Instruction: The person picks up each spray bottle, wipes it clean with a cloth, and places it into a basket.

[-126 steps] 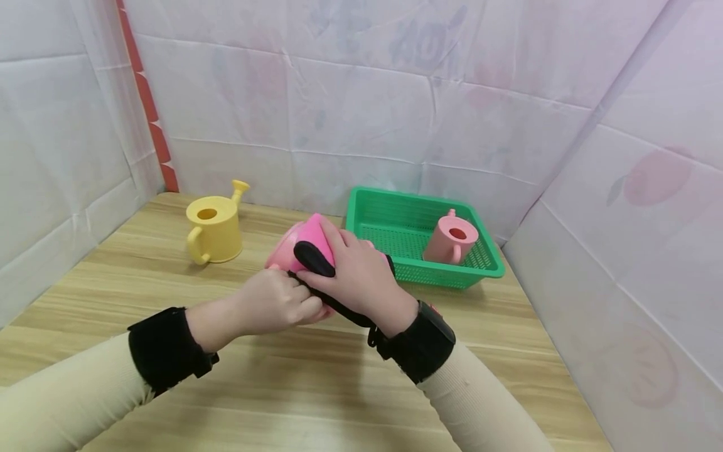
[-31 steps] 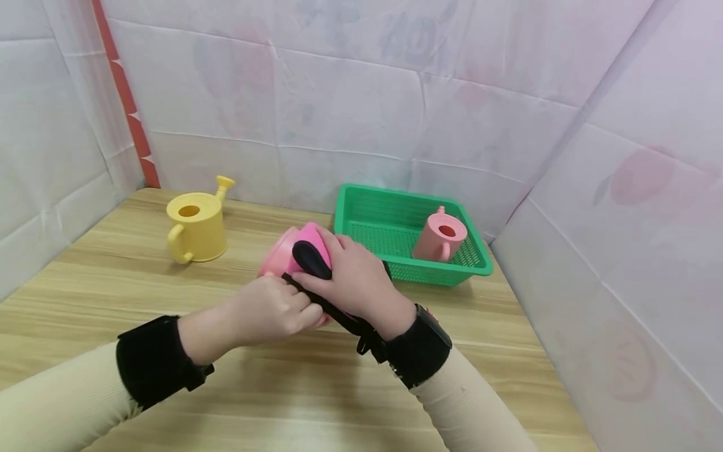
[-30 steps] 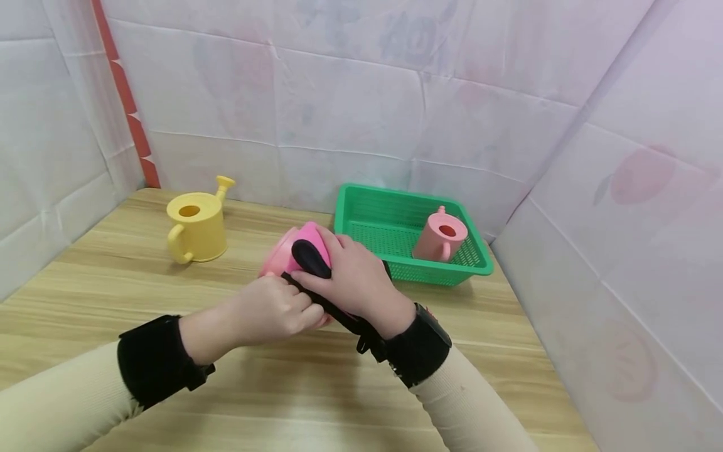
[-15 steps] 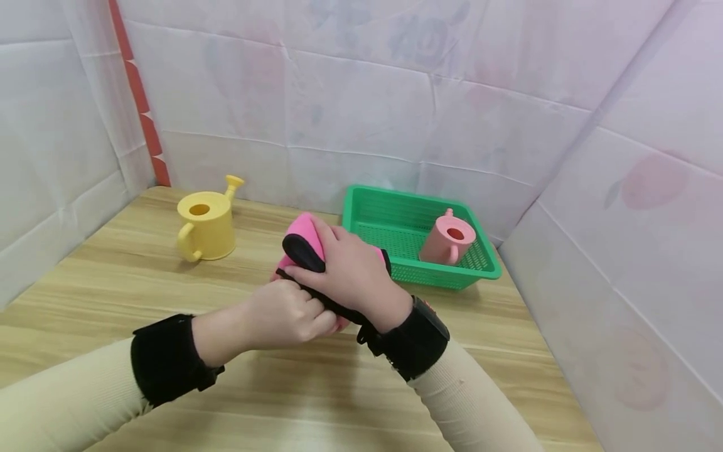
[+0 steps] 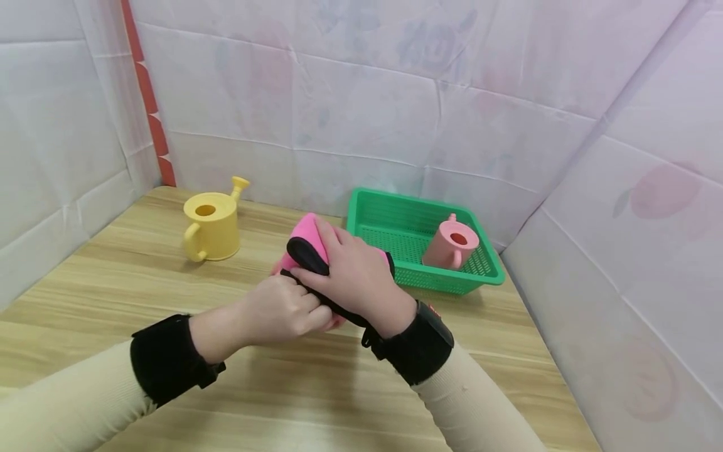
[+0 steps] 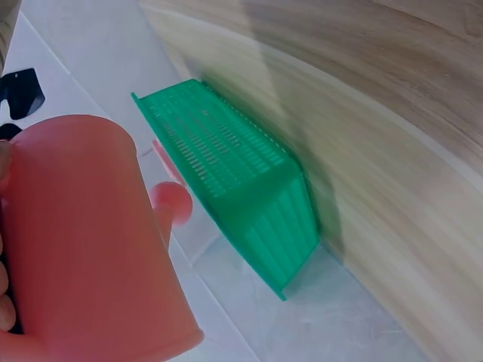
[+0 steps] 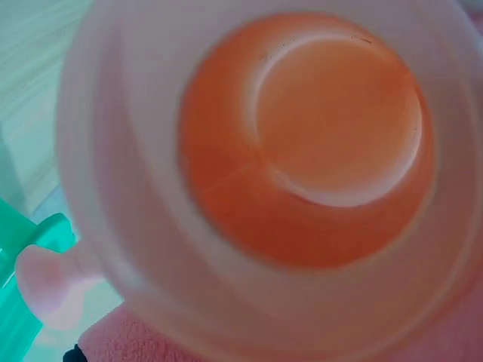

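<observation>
My left hand [image 5: 282,311] grips a pink watering can, mostly hidden behind the hands in the head view. In the left wrist view the can's body [image 6: 90,241] fills the left side, with fingertips [image 6: 6,311] at the frame edge. The right wrist view looks through the can's round opening [image 7: 317,143] to its inner bottom. My right hand [image 5: 361,273] holds a folded pink cloth [image 5: 305,230] with black edging against the can, fingers spread over it and thumb on the near side. The cloth's fuzzy surface [image 7: 143,339] shows below the can in the right wrist view.
A yellow watering can [image 5: 220,235] stands at the back left of the wooden table [image 5: 316,389]. Back right is a green perforated basket [image 5: 423,276] with another pink watering can [image 5: 437,252] in it. White printed sheets [image 5: 361,107] wall the table in.
A second ago more of the pink can's end showed left of the cloth; now the cloth and hands cover most of it. Both hands keep their grips. The head view has shifted slightly.
</observation>
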Demonstrator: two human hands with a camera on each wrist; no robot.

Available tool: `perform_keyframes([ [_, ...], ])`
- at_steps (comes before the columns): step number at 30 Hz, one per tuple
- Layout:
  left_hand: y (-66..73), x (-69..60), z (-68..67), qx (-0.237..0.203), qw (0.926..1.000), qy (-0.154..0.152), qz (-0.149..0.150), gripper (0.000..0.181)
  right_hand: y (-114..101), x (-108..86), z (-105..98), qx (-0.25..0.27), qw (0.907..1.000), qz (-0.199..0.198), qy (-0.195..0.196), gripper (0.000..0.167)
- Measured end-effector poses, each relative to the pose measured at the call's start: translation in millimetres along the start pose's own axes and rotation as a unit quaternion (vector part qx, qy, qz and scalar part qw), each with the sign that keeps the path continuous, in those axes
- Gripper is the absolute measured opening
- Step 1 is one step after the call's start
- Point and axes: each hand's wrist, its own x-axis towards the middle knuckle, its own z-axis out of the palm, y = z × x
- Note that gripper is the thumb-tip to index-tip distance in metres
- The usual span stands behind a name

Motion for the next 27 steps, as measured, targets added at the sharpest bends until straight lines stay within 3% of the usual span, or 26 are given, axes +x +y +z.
perform_keyframes([
  [8,-8.1,-8.5,-1.6,-0.004,0.9998,0.007,-0.020,0.031,12.8,-12.7,1.7,0.010,0.9997,-0.007,0.022,0.078],
  [20,-18.3,-11.8,-5.3,-0.014,0.9977,0.049,-0.044,0.030,25.8,-22.2,2.5,0.062,0.9961,-0.030,0.056,0.079],
  [23,-17.9,-9.5,-4.4,-0.013,0.9979,0.046,-0.044,0.030,28.9,-22.9,3.2,0.064,0.9956,-0.031,0.060,0.080],
  [27,-15.1,-4.0,-1.7,-0.004,0.9995,0.016,-0.029,0.030,30.4,-20.6,2.3,0.061,0.9971,-0.011,0.044,0.078],
])
